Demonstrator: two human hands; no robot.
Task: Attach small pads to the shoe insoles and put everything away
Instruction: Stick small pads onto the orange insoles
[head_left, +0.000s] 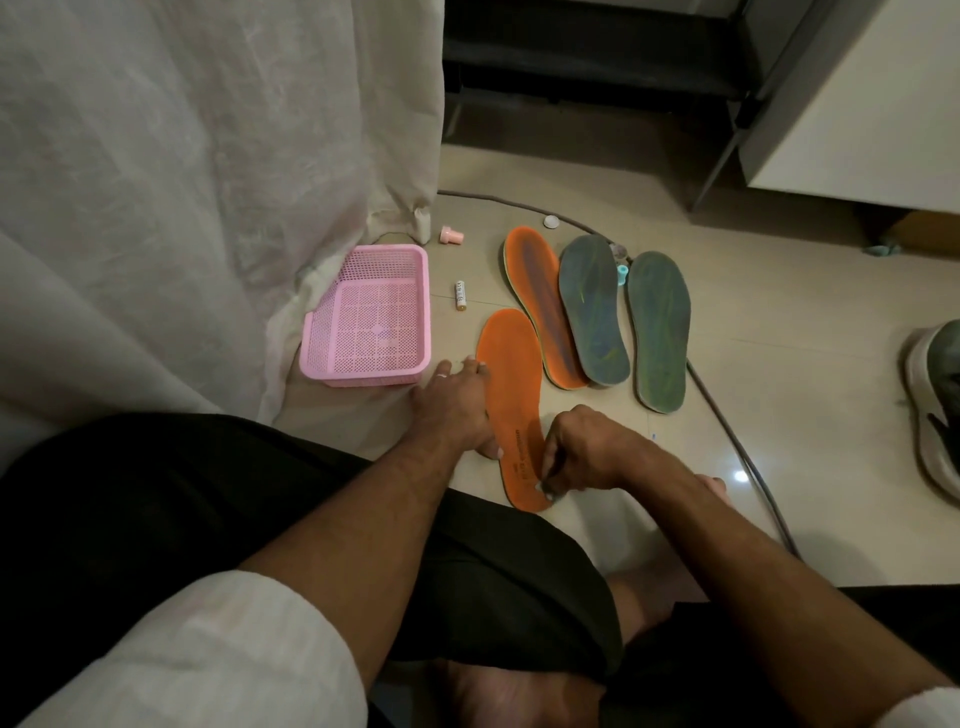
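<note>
An orange insole (511, 379) lies on the tiled floor in front of me. My left hand (457, 400) rests flat along its left edge, fingers straight. My right hand (576, 452) has its fingers curled at the heel end and pinches something small and pale there, probably a small pad (551, 493); it is mostly hidden. Further back lie a second orange insole (543, 304) with a grey streak and two grey-green insoles (592, 312) (660, 332). A pink mesh basket (322, 358) sits to the left, nothing in it.
A white glue tube (461, 296) and a pink cap (451, 235) lie near the basket. A white cap (551, 222) and a teal piece (622, 274) sit by the insoles. A cable (727, 415) runs along the right, a shoe (935, 410) further right, a curtain (208, 208) left.
</note>
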